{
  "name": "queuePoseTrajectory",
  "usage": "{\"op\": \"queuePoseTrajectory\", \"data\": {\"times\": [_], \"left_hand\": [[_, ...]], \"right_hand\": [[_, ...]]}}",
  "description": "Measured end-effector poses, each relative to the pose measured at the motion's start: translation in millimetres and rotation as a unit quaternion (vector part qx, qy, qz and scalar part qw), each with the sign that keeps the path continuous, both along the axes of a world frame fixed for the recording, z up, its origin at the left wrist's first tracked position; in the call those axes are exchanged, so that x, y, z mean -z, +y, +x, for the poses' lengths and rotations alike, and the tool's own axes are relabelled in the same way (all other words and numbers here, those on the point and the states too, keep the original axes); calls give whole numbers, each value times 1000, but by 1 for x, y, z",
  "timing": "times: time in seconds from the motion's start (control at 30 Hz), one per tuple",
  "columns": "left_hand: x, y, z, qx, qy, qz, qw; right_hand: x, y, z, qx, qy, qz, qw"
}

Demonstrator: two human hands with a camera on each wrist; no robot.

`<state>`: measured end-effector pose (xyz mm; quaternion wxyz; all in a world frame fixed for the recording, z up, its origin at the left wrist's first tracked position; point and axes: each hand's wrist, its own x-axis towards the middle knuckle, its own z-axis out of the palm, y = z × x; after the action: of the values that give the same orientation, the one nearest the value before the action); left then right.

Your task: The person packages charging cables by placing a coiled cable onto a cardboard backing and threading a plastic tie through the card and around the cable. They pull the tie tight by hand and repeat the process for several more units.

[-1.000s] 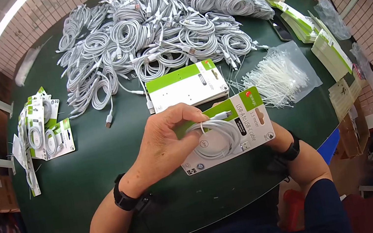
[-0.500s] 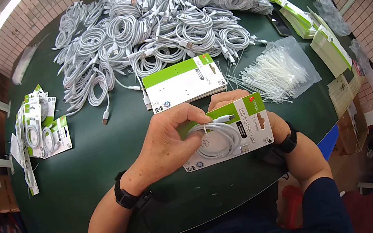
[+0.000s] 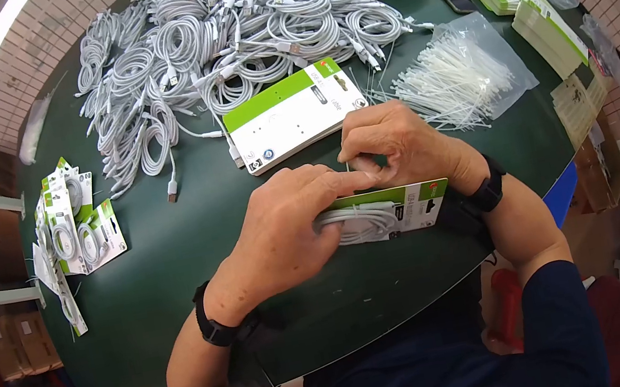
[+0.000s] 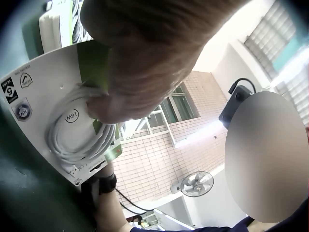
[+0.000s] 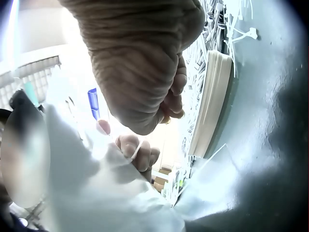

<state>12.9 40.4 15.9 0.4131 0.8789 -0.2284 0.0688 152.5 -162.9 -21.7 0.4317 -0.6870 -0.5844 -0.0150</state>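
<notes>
My left hand (image 3: 271, 229) grips a green-and-white cable card (image 3: 422, 205) with a coiled white USB cable (image 3: 365, 221) on its front. The thumb lies over the coil and the fingers are behind the card, as the left wrist view shows. The card is tipped so its top edge faces up. Just beyond that edge my right hand (image 3: 405, 145), fingers curled, pinches a thin white cable tie at the card's back. A white tie end (image 5: 137, 151) stands out beside the left fingers in the right wrist view.
A stack of blank cards (image 3: 288, 118) lies just beyond the hands. Behind it spreads a large heap of coiled cables (image 3: 219, 52). Loose cable ties (image 3: 456, 81) spill from a plastic bag at right. Finished carded cables (image 3: 75, 222) lie at left, more cards (image 3: 546, 27) far right.
The card has tipped from facing up toward me to nearly edge-on. My right hand has come up from behind the card to above its top edge, fingers curled near the left fingertips.
</notes>
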Motion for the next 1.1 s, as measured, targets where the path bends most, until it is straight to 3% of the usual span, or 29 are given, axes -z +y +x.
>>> {"op": "queuePoseTrajectory", "data": {"times": [0.17, 0.57, 0.77, 0.9, 1.03, 1.1], "left_hand": [[4, 0, 1, 12, -35, 68, 997], [-7, -16, -16, -19, 4, 30, 999], [-10, -22, -16, -11, -60, 48, 997], [1, -24, -16, -35, -116, 98, 988], [-1, -19, -13, -82, -99, 84, 988], [-6, -17, -11, -114, -68, 19, 991]], "right_hand": [[3, -1, 2, 12, 15, 16, 1000], [3, 1, -6, -1, -38, -37, 999], [0, -1, -8, -22, -24, -92, 995], [4, -2, -5, -26, 6, -74, 997], [4, -6, 1, 8, 25, -87, 996], [5, -9, 7, 89, 71, -46, 992]]}}
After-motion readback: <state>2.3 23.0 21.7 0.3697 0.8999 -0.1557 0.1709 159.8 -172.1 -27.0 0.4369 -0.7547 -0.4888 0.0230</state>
